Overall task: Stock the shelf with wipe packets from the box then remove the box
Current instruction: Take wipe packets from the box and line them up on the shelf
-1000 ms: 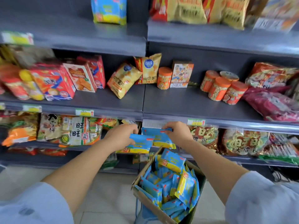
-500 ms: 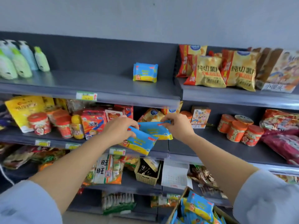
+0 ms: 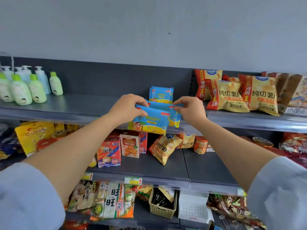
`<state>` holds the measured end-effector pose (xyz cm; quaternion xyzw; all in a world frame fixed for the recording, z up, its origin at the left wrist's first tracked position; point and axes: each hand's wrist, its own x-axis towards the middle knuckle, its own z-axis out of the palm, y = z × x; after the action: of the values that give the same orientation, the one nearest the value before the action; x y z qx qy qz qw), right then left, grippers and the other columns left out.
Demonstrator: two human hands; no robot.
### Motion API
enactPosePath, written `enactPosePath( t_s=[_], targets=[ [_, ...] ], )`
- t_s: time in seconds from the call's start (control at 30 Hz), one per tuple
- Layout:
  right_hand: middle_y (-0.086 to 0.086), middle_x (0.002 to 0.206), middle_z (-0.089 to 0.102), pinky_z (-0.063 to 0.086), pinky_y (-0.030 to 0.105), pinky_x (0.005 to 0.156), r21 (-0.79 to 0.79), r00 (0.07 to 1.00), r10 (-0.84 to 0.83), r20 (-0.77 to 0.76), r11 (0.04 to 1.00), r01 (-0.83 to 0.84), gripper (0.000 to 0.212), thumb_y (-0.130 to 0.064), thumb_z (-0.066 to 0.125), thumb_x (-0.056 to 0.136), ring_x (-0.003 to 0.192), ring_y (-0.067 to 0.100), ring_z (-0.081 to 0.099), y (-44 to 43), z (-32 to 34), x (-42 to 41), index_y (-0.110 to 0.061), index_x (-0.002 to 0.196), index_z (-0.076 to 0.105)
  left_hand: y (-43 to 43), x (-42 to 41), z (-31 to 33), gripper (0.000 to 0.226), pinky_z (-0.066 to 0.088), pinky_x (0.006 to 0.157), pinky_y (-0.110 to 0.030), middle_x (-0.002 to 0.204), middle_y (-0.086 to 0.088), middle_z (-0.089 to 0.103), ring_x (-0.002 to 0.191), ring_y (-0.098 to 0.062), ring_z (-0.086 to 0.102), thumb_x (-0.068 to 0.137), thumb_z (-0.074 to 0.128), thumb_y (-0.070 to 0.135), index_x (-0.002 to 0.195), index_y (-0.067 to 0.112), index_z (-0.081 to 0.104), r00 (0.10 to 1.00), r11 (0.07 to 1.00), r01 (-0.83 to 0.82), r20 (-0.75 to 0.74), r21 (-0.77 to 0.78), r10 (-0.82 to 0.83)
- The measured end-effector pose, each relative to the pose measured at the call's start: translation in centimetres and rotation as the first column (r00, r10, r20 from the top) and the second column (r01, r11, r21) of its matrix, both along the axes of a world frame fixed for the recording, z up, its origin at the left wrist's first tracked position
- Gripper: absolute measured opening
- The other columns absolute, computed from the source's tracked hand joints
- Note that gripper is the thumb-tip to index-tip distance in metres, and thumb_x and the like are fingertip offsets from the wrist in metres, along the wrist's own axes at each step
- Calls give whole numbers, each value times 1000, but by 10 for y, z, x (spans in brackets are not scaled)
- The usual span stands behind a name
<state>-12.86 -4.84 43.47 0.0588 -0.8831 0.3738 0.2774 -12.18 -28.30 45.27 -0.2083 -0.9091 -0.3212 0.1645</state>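
Both hands have risen to the grey metal shelf (image 3: 79, 105). The left hand (image 3: 126, 108) curls its fingers over the top seam of a flat, glossy blue-and-yellow packet (image 3: 149, 122). The right hand (image 3: 191, 110) pinches a second packet (image 3: 174, 113) just behind. Beyond the fingers, a stood pair (image 3: 161, 94) rests upright on the shelf.

Shop, tiered shelves (image 3: 166, 175), price tags (image 3: 132, 180), packaged snacks (image 3: 227, 95)

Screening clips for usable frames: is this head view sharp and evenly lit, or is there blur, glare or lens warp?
Head view: soft, even light, no hard shadows; wipe packets in the left hand and right hand slightly soft, print on the chip bags legible; wide lens stretches the sleeves at the corners; sheen on the top shelf.
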Motion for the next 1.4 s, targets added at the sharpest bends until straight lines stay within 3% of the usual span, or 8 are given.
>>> enactPosePath(
  t_s=[0.17,0.4,0.57,0.8,1.17,1.3,1.4],
  targets=[
    [-5,86,65,40,16,60,-46,1000,-22,-18,999,21,8,-14,72,84,68,1,53,5,11,-45,-17,91,74,4,-39,14,22,44,79,-26,94,14,61,90,-7,57,77,78,17,96,23,70,1000,1000,5,-11,20,-4],
    [-4,93,65,42,19,65,-44,999,-49,12,998,50,10,-13,73,83,82,10,57,15,17,-126,-17,92,75,19,-117,17,17,47,68,-20,96,13,64,88,-7,60,79,76,18,94,24,70,1000,1000,6,-23,21,-6],
    [-1,103,67,47,24,69,-48,996,-56,72,997,60,9,-13,73,83,89,14,62,22,14,-172,-20,89,74,27,-162,14,17,46,69,-21,93,16,61,86,-5,58,80,76,18,93,25,68,1000,1000,7,-3,24,-7],
    [1,114,66,52,34,89,7,985,-119,124,993,119,12,-17,74,83,102,20,62,27,9,-222,-18,94,74,34,-211,7,18,50,77,-27,93,15,61,90,-7,59,79,76,18,94,24,69,999,1000,18,39,20,-19],
    [3,110,66,47,26,73,124,980,-183,82,977,172,14,-14,67,88,90,16,58,32,3,-269,-18,100,72,44,-269,-3,24,52,88,-36,111,11,63,99,-9,60,81,75,21,103,25,68,996,999,34,77,-9,-34],
    [2,111,65,47,25,77,186,983,-152,105,974,131,20,-12,68,87,94,15,57,35,2,-274,-16,106,70,50,-277,-9,31,49,87,-32,121,9,60,103,-10,56,87,67,21,118,24,63,1000,989,26,3,-146,-26],
    [1,111,65,49,27,81,247,984,-114,135,966,78,26,-9,69,85,95,14,56,38,1,-273,-16,110,66,52,-280,-14,42,41,79,-26,122,4,53,94,-9,45,90,56,8,129,22,54,997,951,41,-45,-306,-58]
  ],
)
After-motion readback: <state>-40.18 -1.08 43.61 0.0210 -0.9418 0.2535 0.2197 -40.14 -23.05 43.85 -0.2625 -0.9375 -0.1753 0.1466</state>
